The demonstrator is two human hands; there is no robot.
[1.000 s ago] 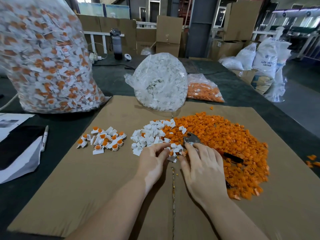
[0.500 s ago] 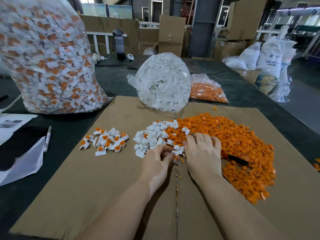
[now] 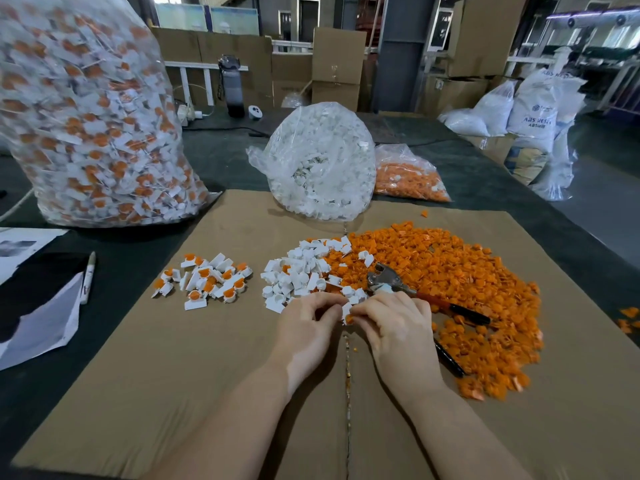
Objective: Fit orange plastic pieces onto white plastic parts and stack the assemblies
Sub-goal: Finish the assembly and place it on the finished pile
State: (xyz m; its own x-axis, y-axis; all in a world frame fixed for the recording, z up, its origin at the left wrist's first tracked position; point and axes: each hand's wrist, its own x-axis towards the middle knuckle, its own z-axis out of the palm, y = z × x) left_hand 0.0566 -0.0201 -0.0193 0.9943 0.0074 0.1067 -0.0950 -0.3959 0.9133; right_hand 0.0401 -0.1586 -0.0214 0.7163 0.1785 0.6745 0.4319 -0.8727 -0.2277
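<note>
Both hands (image 3: 348,317) pinch white part (image 3: 345,310) | orange piece (image 3: 349,319) underneath | axis unclear

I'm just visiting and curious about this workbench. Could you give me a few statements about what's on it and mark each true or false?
1. Both hands, left hand and right hand, meet over one small piece. True.
2. The finished assemblies lie right of the orange pile. False: they lie to its left.
3. A plier-like tool lies on the orange pile. True.
4. The marker pen lies on the cardboard. False: it lies beside it, on the dark table.
</note>
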